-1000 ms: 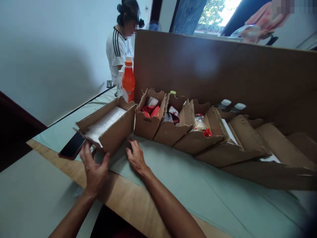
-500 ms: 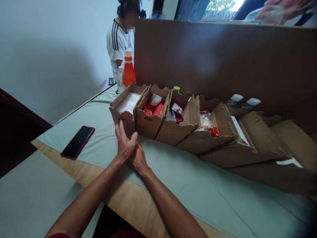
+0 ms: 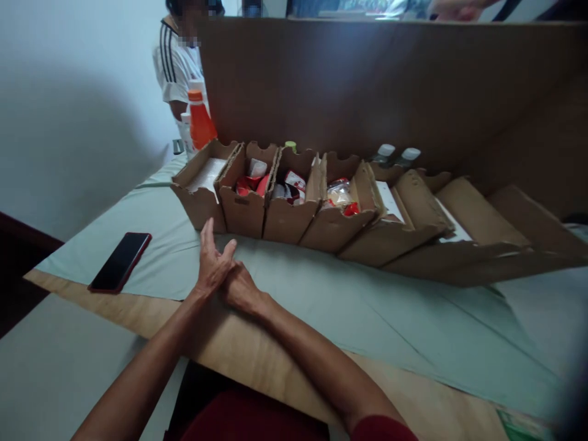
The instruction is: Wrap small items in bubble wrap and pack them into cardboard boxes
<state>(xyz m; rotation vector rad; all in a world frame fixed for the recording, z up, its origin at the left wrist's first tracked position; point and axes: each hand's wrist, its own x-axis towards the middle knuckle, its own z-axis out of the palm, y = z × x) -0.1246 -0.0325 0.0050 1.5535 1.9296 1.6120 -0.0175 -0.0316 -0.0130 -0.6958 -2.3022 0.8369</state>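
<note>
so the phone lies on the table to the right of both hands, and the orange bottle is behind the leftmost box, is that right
Not quite: the head view shows the phone on the table to the left of the left hand and right hand. The orange bottle is indeed behind the leftmost box.

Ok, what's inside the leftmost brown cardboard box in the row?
A flat, whitish, plastic-looking bundle shows inside the leftmost brown cardboard box; anything underneath is covered and can't be seen.
</note>
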